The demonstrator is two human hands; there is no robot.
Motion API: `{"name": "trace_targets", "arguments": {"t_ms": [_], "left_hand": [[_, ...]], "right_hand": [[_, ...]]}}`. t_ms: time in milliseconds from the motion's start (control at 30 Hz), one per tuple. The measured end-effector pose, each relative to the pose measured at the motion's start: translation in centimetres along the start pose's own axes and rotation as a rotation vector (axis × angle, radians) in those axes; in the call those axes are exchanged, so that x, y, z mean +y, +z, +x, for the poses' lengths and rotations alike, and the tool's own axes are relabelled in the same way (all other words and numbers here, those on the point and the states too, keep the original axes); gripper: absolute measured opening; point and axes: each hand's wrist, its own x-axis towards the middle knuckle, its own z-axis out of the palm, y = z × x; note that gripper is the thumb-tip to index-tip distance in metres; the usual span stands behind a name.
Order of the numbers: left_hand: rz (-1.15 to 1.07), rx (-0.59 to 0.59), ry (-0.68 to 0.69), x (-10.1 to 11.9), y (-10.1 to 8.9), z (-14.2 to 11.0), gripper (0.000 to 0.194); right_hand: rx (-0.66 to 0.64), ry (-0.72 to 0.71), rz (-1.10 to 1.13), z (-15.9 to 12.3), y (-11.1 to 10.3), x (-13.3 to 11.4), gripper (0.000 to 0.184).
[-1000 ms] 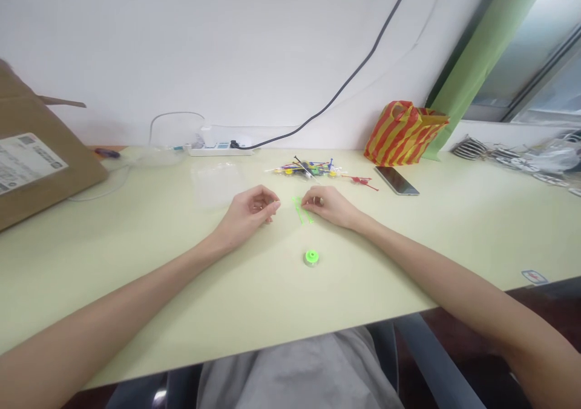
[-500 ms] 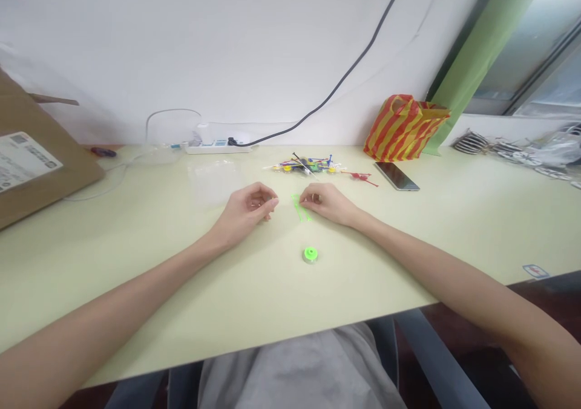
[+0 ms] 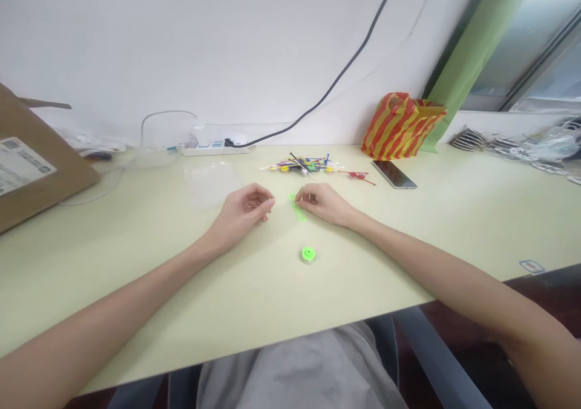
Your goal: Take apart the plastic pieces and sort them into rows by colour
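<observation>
At the tabletop's left end a cardboard box (image 3: 43,161) leans with a white shipping label (image 3: 19,166) on it; along the back edge a white power strip (image 3: 214,149) has a black cable (image 3: 338,76) running up the wall; a clear plastic bag (image 3: 209,183) lies flat near the back edge, just behind the left hand (image 3: 240,213), which rests on the tabletop (image 3: 136,264) with fingers curled in, thumb and forefinger close together, can't tell if anything small is pinched there; the right hand (image 3: 323,204) is curled the same way, also can't tell, its fingertips (image 3: 300,198) just beside or touching a bright green plastic sprue (image 3: 298,207) lying between the hands; a small green round part (image 3: 308,255) sits nearer the front edge, apart from both hands; behind them is a pile of small coloured plastic parts (image 3: 299,165), with a red plastic piece (image 3: 358,177) just right of it; then a smartphone (image 3: 394,174) lies face up; a red-and-yellow striped bag (image 3: 399,126) stands at the back edge; metal parts (image 3: 512,149) lie at the far right end.
</observation>
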Motion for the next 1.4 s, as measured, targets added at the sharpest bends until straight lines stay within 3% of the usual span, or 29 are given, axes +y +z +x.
{"name": "trace_targets", "arguments": {"t_ms": [367, 1400], "left_hand": [[0.006, -0.007, 0.004, 0.2, 0.1, 0.0, 0.028], [0.04, -0.014, 0.006, 0.0, 0.0, 0.1, 0.024]], "right_hand": [[0.048, -0.066, 0.089, 0.3, 0.7, -0.6, 0.009], [0.066, -0.016, -0.005, 0.7, 1.3, -1.1, 0.011]]}}
